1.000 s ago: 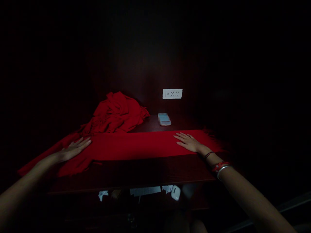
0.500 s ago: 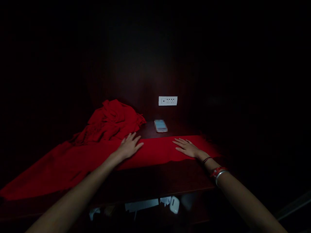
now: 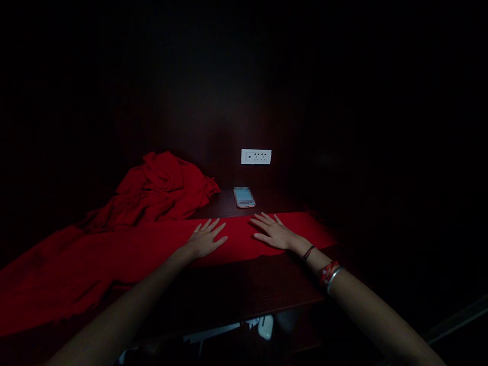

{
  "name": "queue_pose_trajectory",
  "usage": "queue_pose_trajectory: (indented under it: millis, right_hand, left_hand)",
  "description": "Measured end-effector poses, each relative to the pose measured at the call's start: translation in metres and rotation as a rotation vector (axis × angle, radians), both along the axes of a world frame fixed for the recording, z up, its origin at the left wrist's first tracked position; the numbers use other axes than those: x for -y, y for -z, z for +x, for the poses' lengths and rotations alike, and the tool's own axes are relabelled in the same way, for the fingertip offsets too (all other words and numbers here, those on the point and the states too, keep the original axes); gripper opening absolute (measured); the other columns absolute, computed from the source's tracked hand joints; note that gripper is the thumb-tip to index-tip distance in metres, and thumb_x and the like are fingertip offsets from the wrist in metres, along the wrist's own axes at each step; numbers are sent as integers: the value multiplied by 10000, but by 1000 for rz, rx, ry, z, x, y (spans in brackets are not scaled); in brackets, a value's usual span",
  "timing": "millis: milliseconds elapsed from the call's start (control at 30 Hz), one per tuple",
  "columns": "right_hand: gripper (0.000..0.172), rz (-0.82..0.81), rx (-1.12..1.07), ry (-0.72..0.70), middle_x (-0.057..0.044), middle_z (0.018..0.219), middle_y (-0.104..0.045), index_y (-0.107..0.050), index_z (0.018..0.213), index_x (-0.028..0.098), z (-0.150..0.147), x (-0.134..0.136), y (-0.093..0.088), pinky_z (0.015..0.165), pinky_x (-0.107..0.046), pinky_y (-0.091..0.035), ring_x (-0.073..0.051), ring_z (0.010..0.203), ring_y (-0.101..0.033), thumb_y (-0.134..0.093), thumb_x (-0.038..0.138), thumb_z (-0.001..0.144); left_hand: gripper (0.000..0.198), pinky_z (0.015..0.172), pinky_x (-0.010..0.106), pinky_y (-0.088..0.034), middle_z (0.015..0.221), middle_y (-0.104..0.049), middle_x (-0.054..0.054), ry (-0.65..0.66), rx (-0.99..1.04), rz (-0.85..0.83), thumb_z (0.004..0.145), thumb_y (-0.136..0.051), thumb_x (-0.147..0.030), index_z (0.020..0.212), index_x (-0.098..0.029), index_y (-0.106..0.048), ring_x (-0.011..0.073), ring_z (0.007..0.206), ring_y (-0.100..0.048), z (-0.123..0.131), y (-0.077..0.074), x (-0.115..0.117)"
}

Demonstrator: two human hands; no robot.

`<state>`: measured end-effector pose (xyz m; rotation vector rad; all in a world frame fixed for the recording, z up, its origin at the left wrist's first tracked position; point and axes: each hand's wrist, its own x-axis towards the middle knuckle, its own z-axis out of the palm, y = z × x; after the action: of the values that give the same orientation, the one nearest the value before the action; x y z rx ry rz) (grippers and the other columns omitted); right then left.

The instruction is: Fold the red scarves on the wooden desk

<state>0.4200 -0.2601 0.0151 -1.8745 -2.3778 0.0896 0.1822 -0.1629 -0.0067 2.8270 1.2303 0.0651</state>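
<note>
A long red cloth (image 3: 237,231), perhaps a scarf, lies spread in a flat band across the dark wooden shelf (image 3: 244,284). My left hand (image 3: 205,239) rests palm down on the band, fingers spread, a ring on one finger. To its right, my right hand (image 3: 272,231) also lies flat on the cloth with fingers apart; bracelets circle that wrist. Behind my left hand, more red fabric is bunched in a crumpled heap (image 3: 163,178) with a fringe at its right end. Neither hand grips anything.
A phone (image 3: 244,197) with a blurred lit screen lies behind the cloth, near the back panel. Above it sits a white wall socket (image 3: 256,156). Under the shelf's front edge are a white rounded object (image 3: 266,327) and pale papers (image 3: 213,332). The sides are very dark.
My right hand has moved left along the cloth, closer to my left hand. My left hand stays on the band, its fingers a little more spread. The whole view has shifted slightly.
</note>
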Motion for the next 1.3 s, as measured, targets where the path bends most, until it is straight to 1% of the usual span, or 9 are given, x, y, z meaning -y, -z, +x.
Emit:
queue_pose_trajectory:
  millis: [100,167,400,500,633,800,933,1167,1300]
  right_hand:
    - [566,-82,-13,-124,20,1360,-116,-138,1278,340,-22,-5,4,961,-491,-48,-209,1233,-55,-160,589,770]
    - [553,-98,-1,-110,22,1358,-123,-156,1273,347,-19,-6,9,961,-490,-44,-212,1232,-65,-151,585,774]
    - [622,-107,32,204,-47,1355,-143,-179,1290,246,62,-4,13,969,-457,-112,-220,1228,-96,-156,586,770]
    - [667,-86,74,262,-110,1331,-209,-222,1285,137,90,-12,5,977,-384,-172,-224,1216,-156,-266,551,764]
    - [633,-92,141,266,-149,1268,-327,-276,1256,66,104,-29,-11,942,-308,-268,-216,1154,-310,-442,383,733]
    - [560,-190,168,247,-81,1195,-445,-376,1210,155,110,-49,-26,861,-297,-368,-202,1046,-443,-509,222,670]
    - [464,-306,146,270,-43,1049,-562,-511,1087,208,121,-58,-33,702,-287,-451,-203,872,-547,-538,203,624]
    - [281,-329,154,377,-57,913,-611,-602,919,176,129,-53,-40,593,-270,-440,-193,741,-569,-532,244,656]
    - [235,-242,249,372,-64,860,-614,-591,908,176,123,-43,-57,606,-263,-415,-175,725,-562,-491,263,713]
  left_hand:
    - [622,962,419,-118,1356,-123,33,9,-7,3,750,-170,-602,1280,-277,-181,257,1222,-96,-1,2,-2]
    - [620,961,423,-120,1358,-115,35,16,-14,2,752,-170,-599,1281,-275,-176,260,1222,-94,-2,3,-5]
    - [627,958,444,-118,1359,-111,33,11,-10,-21,749,-160,-602,1282,-271,-177,260,1223,-88,-1,2,-5]
    - [622,957,454,-116,1358,-121,35,9,6,-26,751,-169,-593,1279,-266,-191,257,1224,-91,-1,1,-3]
    - [615,948,477,-125,1357,-124,47,2,23,-26,757,-182,-579,1276,-250,-209,250,1226,-91,-1,1,-2]
    - [552,960,451,-120,1354,-141,23,64,51,25,790,-199,-514,1270,-242,-229,219,1230,-88,-1,1,1]
    - [547,959,462,-113,1352,-148,-10,154,43,-48,790,-164,-537,1274,-282,-194,214,1232,-79,0,-3,4]
    - [667,952,483,-85,1360,-105,4,125,23,-72,710,-172,-662,1276,-310,-163,269,1226,-41,-2,0,3]
    - [698,939,509,-82,1362,-87,5,81,-4,-75,680,-179,-692,1275,-329,-144,305,1218,-28,3,1,1]
